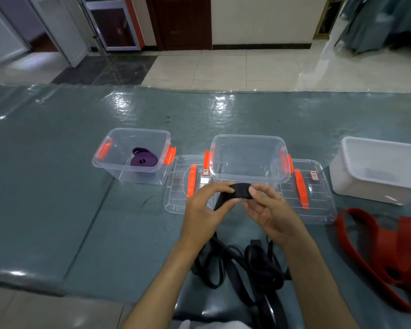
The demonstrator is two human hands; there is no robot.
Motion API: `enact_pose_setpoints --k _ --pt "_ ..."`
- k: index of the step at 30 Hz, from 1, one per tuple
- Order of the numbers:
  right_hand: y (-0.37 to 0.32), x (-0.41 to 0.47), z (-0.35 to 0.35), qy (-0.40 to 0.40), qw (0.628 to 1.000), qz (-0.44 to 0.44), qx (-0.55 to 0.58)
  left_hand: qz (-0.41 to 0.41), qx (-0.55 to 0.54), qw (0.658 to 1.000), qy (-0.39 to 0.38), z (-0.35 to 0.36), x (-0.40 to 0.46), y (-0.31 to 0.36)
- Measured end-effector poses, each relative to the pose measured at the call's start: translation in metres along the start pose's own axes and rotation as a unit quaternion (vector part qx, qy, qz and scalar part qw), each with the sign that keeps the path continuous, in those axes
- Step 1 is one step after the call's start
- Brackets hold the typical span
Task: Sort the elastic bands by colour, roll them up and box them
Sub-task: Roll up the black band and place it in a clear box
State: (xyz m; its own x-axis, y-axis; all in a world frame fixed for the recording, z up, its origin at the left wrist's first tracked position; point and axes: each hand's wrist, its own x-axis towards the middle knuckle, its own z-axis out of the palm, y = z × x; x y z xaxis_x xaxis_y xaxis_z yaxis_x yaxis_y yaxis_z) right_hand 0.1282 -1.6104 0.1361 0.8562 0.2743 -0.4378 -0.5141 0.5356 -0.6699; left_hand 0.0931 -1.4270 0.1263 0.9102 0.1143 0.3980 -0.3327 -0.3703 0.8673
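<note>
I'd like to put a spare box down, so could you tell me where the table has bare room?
Bare: the table left of the purple-band box, and the far strip behind all the boxes. Crowded: the near middle, with both hands rolling a black band over the black pile, and the near right with red bands.

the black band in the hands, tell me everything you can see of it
The flat black elastic band looks like matte woven or rubbery strap. Its upper end is wound into a small partial roll, held up in front of the empty clear plastic box. The left hand pinches its left side and the right hand its right. The unrolled rest hangs down to a tangled black heap on the grey-green table cover.
</note>
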Motion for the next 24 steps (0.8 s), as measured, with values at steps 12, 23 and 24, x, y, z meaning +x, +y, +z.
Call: enact_pose_setpoints --k 12,23,24 --pt "0.018 -0.012 0.000 -0.014 0.999 -0.026 -0.037 -0.151 -0.138 0.979 0.017 0.025 -0.005 0.005" --pt "0.006 -0.013 0.002 -0.029 0.979 -0.056 -0.194 -0.125 -0.070 0.987 -0.077 0.004 0.007 0.001" --pt "0.005 -0.013 0.002 -0.024 0.968 -0.080 -0.236 -0.134 -0.079 0.984 -0.084 0.002 0.007 0.001"
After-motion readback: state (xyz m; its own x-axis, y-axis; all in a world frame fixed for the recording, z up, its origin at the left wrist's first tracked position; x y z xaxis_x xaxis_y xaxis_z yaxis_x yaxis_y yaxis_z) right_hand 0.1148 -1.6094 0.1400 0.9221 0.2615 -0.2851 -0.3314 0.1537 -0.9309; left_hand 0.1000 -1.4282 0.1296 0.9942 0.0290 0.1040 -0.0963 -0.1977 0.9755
